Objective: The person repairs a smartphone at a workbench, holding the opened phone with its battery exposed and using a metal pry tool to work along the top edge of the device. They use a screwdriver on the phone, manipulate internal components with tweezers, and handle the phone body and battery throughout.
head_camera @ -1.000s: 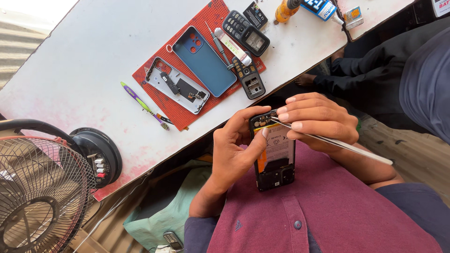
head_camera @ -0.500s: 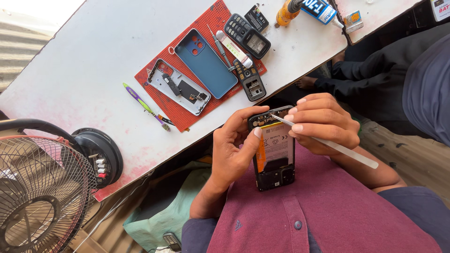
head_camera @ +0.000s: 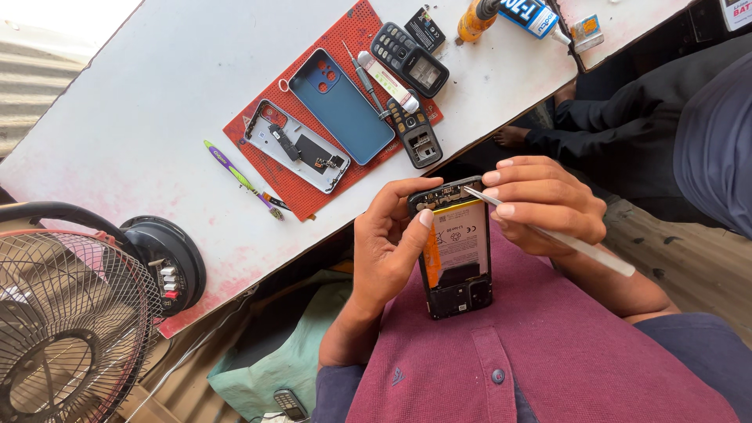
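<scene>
Right, fan (head_camera: 70,313) far left, red mat (head_camera: 329,117) w/ phone parts on the white table (head_camera: 141,102). Left hand (head_camera: 388,251) clamped round the opened phone (head_camera: 458,251) over the lap; right hand (head_camera: 540,204) pinching tweezers (head_camera: 548,231), tip at phone's top edge.

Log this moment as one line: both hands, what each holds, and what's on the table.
left hand: holds opened black phone | right hand: thin pale tool, tip at phone's top | red mat: blue back cover
</scene>
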Motion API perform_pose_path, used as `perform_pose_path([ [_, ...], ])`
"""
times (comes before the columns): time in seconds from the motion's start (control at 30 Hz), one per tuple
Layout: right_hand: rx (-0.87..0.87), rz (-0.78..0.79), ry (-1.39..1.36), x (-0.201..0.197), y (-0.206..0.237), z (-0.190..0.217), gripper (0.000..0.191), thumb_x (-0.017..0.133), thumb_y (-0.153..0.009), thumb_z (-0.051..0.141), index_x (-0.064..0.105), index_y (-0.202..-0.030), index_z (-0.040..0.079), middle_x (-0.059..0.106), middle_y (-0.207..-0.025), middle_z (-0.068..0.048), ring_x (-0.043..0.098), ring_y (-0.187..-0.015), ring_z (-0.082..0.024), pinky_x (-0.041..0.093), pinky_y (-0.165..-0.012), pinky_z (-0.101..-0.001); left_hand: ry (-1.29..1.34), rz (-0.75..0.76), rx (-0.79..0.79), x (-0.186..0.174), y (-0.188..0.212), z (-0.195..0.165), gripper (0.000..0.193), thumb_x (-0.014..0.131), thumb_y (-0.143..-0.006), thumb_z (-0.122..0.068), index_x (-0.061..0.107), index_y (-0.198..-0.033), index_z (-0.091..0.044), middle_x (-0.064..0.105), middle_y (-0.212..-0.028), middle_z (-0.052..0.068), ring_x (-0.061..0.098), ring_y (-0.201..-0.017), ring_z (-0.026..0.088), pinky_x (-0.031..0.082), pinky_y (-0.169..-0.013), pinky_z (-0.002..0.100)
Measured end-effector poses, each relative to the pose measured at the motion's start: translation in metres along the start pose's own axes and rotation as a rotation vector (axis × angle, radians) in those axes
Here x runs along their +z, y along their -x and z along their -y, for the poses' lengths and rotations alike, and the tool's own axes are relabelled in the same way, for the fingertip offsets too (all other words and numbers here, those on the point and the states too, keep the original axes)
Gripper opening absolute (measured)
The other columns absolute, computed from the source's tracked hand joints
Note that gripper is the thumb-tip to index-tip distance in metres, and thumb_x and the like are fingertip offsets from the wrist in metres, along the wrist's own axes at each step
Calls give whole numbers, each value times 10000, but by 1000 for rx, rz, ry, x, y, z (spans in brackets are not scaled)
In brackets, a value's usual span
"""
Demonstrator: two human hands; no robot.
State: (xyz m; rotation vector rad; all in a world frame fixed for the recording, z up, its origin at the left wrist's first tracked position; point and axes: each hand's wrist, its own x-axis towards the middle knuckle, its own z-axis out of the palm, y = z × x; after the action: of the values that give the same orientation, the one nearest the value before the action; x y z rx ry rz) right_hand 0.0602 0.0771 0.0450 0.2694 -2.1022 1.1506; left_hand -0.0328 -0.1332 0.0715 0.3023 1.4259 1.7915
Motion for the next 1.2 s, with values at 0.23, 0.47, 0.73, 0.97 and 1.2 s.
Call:
perform_pose_path([
  [0.23, 44, 3, -87, 2, 1, 0, 241, 794, -872, -42, 624, -1032, 18, 719, -974, -153, 748, -987, -323, 656, -880, -432, -23, -20, -2, 0, 0, 4, 295, 560, -1073, -84, 588, -1348, 18, 736, -1009, 85, 663, -923, 77, 530, -827, 231],
  [0.47, 122, -9, -135, 0, 7, -3, 202, 796, -878, -11, 643, -1010, 1, 740, -954, -157, 747, -990, -315, 649, -883, -398, 18, 3, 4, -2, -1, 7, 292, 557, -1076, -90, 588, -1344, 22, 728, -1067, 96, 665, -978, 97, 531, -889, 245],
  [0.73, 115, -21, -293, -3, 7, -18, 168, 776, -873, 57, 673, -985, -14, 741, -943, -175, 751, -952, -317, 645, -883, -403, 83, 32, -14, -4, -3, 9, 304, 542, -1070, -75, 588, -1352, 28, 718, -1095, 108, 663, -1007, 110, 521, -929, 264],
  [0.97, 131, 18, -358, -4, 5, -24, 158, 798, -868, 57, 685, -963, 0, 744, -945, -153, 753, -946, -302, 650, -855, -375, 94, 42, -6, -7, -6, 11, 308, 551, -1063, -83, 592, -1349, 25, 711, -1075, 95, 658, -989, 104, 517, -920, 260],
  [1.2, 80, 46, -373, -4, 0, -29, 189, 818, -839, 86, 689, -972, 47, 733, -965, -117, 726, -965, -268, 628, -833, -319, 75, 42, -3, -5, -6, 12, 309, 548, -1078, -92, 592, -1361, 23, 709, -1071, 94, 653, -985, 102, 514, -914, 259],
])
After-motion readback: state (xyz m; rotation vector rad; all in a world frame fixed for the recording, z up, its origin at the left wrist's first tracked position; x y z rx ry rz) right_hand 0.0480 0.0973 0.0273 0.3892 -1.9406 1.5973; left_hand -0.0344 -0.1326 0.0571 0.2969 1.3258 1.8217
